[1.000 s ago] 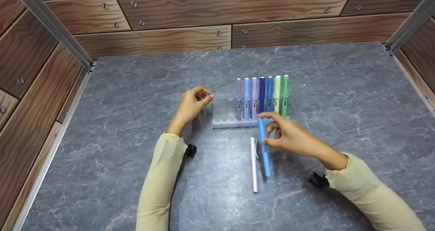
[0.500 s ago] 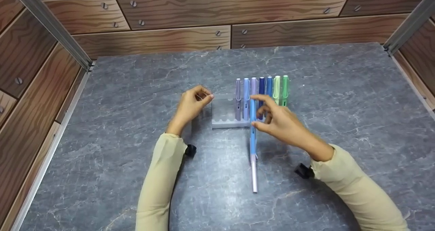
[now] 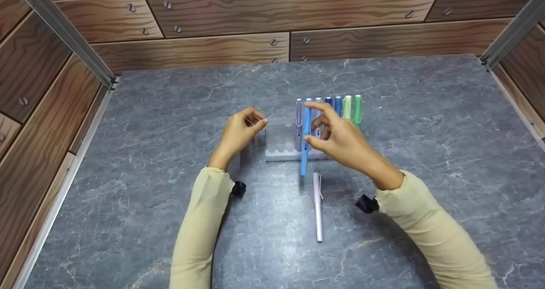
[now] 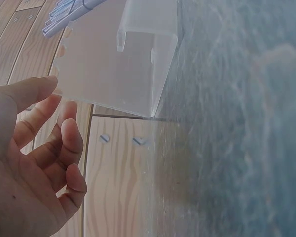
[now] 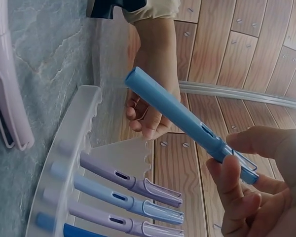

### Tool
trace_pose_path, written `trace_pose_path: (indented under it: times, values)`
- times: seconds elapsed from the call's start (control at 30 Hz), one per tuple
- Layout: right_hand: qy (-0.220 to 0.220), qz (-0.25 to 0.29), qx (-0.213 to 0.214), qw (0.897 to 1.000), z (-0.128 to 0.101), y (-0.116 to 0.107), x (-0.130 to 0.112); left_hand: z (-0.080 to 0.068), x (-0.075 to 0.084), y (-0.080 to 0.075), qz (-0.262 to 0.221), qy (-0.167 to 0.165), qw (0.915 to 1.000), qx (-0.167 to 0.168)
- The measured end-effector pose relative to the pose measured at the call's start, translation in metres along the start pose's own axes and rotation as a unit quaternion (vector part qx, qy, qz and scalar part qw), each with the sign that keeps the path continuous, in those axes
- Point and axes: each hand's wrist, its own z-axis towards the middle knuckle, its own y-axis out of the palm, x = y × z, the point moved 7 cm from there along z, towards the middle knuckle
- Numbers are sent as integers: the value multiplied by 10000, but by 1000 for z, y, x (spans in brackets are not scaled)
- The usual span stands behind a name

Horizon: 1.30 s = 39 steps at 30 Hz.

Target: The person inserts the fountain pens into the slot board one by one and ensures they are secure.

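My right hand (image 3: 340,140) pinches a light blue capped pen (image 5: 172,108) near its clip end between thumb and fingers. In the head view that pen stands nearly upright in front of a clear pen stand (image 3: 281,156), its lower end over the stand's front edge. Several pens stand in a row in the stand, among them a grey-purple pen (image 5: 113,173) and a green pen (image 3: 358,110). My left hand (image 3: 240,131) holds the stand's upper left corner with thumb and forefinger, its other fingers loosely curled. The stand's left slots hold no pens.
A pale lilac pen (image 3: 318,212) lies on the grey marbled table (image 3: 140,195) in front of the stand, clip to the right. Wood-patterned walls (image 3: 221,8) enclose the back and sides. Each wrist carries a black camera mount.
My right hand has carried the light blue pen left and away from me, from beside the lilac pen to the stand's front. My left hand has stayed at the corner.
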Motion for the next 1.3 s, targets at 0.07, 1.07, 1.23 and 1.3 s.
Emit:
trace_pose_path:
  times: [0.07, 1.07, 1.23, 1.3]
  values:
    - [14, -36, 32, 10000, 3, 2, -1, 0, 0, 0, -3, 8, 10000, 17]
    - [-241, -1158, 738, 9902, 30, 25, 11, 1, -2, 1, -133, 40, 9999, 2]
    - [-263, -1232, 758, 9891, 29, 31, 13, 0, -2, 1, -132, -11, 9999, 8]
    - [-318, -1318, 780, 9877, 29, 33, 14, 0, -2, 1, -133, -23, 9999, 10]
